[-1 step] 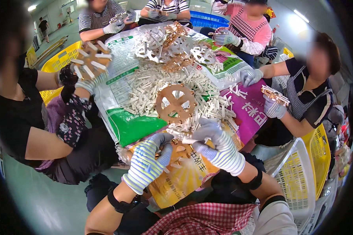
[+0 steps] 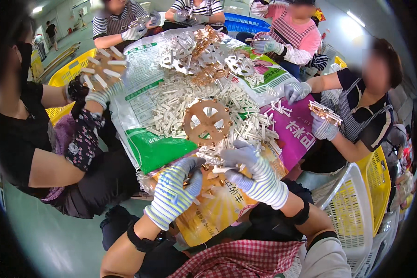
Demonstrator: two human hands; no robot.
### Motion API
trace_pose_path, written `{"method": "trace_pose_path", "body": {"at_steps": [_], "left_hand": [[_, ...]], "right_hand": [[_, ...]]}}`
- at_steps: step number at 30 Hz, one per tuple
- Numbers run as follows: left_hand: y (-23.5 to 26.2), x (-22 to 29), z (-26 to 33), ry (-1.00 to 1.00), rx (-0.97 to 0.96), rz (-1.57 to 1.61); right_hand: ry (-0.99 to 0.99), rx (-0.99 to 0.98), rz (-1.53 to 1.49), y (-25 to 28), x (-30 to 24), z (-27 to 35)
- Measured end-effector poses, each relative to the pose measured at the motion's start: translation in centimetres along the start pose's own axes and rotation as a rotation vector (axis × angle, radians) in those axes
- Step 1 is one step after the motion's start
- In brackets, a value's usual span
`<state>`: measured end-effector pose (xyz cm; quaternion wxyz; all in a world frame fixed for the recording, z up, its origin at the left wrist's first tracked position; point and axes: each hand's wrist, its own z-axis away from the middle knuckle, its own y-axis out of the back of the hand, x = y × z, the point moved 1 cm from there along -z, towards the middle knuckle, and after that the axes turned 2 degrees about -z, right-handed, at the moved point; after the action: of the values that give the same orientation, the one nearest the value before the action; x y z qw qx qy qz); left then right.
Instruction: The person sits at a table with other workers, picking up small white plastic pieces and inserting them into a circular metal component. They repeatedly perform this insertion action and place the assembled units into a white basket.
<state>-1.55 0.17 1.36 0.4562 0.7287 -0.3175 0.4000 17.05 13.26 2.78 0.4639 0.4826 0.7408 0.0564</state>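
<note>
The sack-covered table fills the middle of the frame, with co-workers packed along its upper, left and right edges, so elbow room's tight. A big pile of white strips hogs the centre. The white slotted basket at lower right has its rim near the right forearm. Flatter stretches to move over: the green panel left of centre and the magenta panel on the right. Low centre, the gloved left hand is half curled, can't tell if it's gripping anything; the gloved right hand pinches a white strip just below the brown spoked disc, which lies against the pile.
</note>
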Motion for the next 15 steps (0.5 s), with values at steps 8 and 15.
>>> {"method": "trace_pose_path", "body": {"at_steps": [8, 15], "left_hand": [[-0.3, 0.5, -0.1, 0.009, -0.038, 0.005], [-0.5, 0.2, 0.3, -0.004, -0.059, 0.012]], "right_hand": [[0.087, 0.056, 0.111, -2.0, 0.3, 0.2], [-0.118, 0.082, -0.079, -3.0, 1.2, 1.1]]}}
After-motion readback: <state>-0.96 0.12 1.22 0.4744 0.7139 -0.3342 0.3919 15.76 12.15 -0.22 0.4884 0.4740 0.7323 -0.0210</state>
